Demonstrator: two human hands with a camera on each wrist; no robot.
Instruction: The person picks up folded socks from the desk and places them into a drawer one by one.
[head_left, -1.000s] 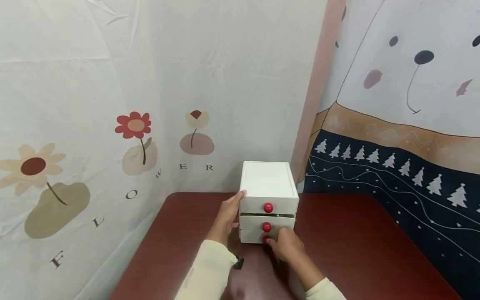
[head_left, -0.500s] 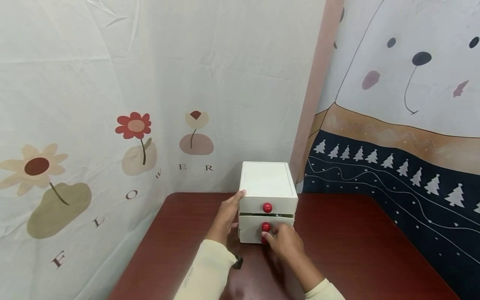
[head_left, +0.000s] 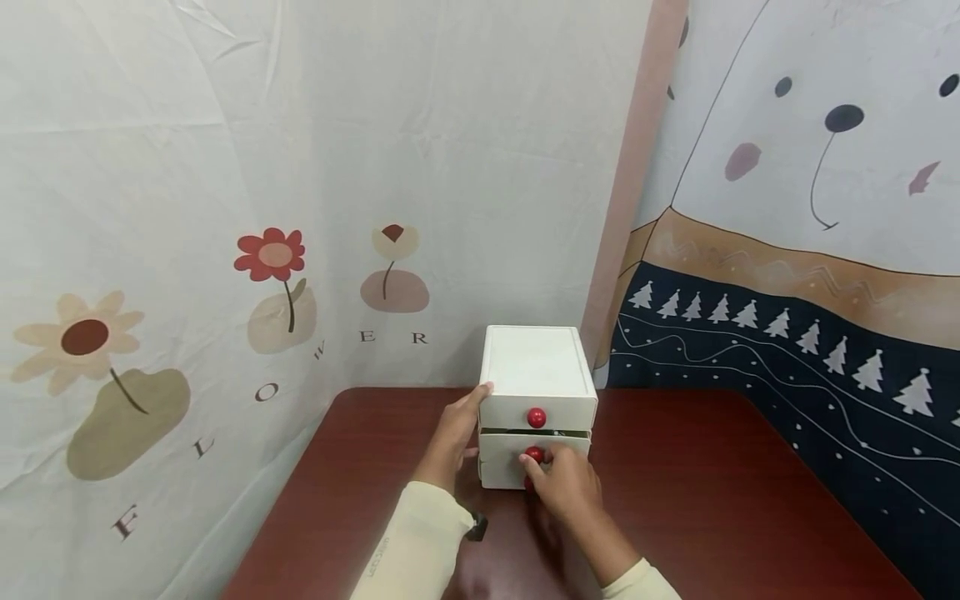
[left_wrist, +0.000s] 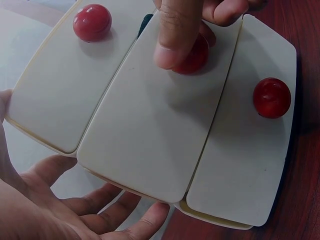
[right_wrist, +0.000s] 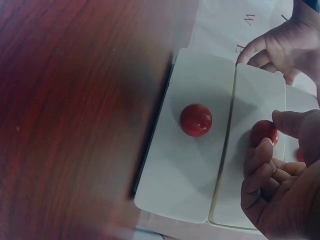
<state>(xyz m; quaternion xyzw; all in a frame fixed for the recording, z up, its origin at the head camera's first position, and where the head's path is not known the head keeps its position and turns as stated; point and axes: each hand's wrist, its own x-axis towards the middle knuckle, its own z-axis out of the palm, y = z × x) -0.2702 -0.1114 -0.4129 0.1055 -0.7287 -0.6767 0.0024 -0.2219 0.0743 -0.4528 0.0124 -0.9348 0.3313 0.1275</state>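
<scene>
A white box with three drawers (head_left: pixel 536 358) stands on the table, each drawer front bearing a round red knob. My right hand (head_left: pixel 570 483) pinches the middle drawer's red knob (left_wrist: pixel 192 57) between thumb and fingers. The left hand (head_left: pixel 453 425) rests along the box's left side, its thumb at the top edge and its fingers spread, as the left wrist view shows. Above the middle drawer a dark gap shows, with something dark green (left_wrist: pixel 145 25) inside; its kind is unclear. The top knob (head_left: pixel 536 417) and bottom knob (right_wrist: pixel 196 120) are untouched.
The dark red-brown table (head_left: pixel 712 500) extends on both sides of the box. Behind it hangs a pale cloth (head_left: pixel 480 167) printed with flowers and letters. A second cloth (head_left: pixel 750 333) with a bear face and trees hangs at the right.
My right hand has moved up from the bottom knob to the middle knob and pinches it. The left hand has stayed on the box's side.
</scene>
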